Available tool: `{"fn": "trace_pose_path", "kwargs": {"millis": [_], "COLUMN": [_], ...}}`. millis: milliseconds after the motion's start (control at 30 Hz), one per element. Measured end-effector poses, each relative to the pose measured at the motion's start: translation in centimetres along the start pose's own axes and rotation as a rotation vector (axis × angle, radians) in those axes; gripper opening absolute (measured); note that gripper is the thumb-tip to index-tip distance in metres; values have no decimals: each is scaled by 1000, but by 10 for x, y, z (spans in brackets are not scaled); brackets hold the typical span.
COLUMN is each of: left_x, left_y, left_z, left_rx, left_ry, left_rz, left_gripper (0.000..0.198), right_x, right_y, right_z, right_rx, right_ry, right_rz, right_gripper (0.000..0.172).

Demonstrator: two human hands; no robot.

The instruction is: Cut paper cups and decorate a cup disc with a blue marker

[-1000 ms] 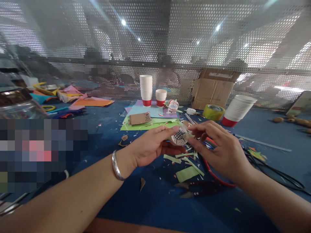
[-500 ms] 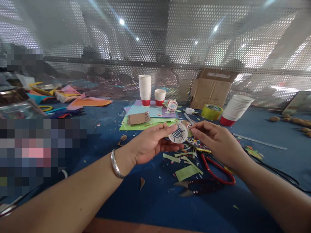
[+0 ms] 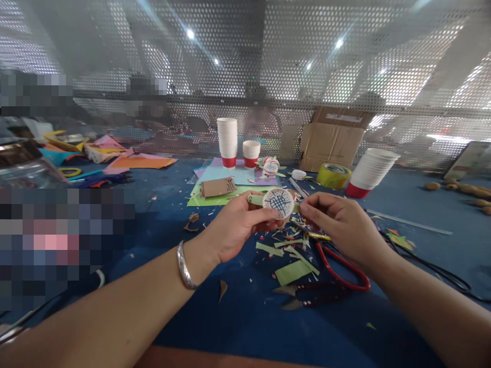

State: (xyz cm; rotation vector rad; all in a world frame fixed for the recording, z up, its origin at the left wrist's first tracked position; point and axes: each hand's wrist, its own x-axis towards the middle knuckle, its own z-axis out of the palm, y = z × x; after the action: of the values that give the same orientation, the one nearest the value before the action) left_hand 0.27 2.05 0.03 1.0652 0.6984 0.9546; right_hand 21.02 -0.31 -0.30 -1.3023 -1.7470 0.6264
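Note:
A small round white paper piece (image 3: pixel 279 202) with a blue criss-cross drawing and dots is held up over the table. My left hand (image 3: pixel 240 225) is closed on it, thumb across its lower edge. A pale green paper tab (image 3: pixel 255 200) sticks out on its left side. At the right side, my right hand (image 3: pixel 333 217) pinches a bit of green paper at the piece's edge. Below lie red-handled scissors (image 3: pixel 347 276), small dark snips (image 3: pixel 307 295) and a green paper scrap (image 3: pixel 292 272) among cut strips.
Behind stand stacked paper cups (image 3: pixel 227 143), a shorter cup stack (image 3: pixel 251 154), a similar decorated round piece (image 3: pixel 270 167), cardboard (image 3: pixel 218 187) on coloured sheets, yellow tape (image 3: pixel 333 176) and a carton (image 3: pixel 333 138). More cups (image 3: pixel 372 174) lean at right. A clear ruler (image 3: pixel 410 222) lies flat.
The left thumb has moved from the top of the round piece to its lower edge. The piece has risen slightly, and its left green tab now shows. My right hand stays beside it.

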Motion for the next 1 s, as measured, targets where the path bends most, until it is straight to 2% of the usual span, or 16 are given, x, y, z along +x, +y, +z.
{"fn": "trace_pose_path", "kwargs": {"millis": [167,333,433,533,633,733,867,1000], "left_x": [1,2,3,4,3,0,-4,-7], "left_y": [-2,-2,-3,-4,-5,-5,-3,-1], "left_z": [-2,-5,-5,-5,-3,-1,3,3], "left_rx": [0,51,35,4,-37,-70,-58,-10], "left_ry": [98,111,129,143,93,34,23,-3], "left_rz": [30,33,51,66,55,28,0,-28], "left_gripper": [33,37,31,29,29,28,31,35], "right_x": [0,0,-2,-6,-9,-11,-10,-8], "right_y": [-1,0,0,-2,-6,-8,-6,-4], "right_z": [1,-1,-2,1,7,12,14,12], "right_rx": [-6,-46,-120,-234,-351,-425,-494,-506], "right_ry": [19,82,194,248,196,133,112,87], "right_rz": [-2,-31,-98,-256,-468,-615,-695,-710], "right_gripper": [30,27,19,9,3,9,14,13]}}
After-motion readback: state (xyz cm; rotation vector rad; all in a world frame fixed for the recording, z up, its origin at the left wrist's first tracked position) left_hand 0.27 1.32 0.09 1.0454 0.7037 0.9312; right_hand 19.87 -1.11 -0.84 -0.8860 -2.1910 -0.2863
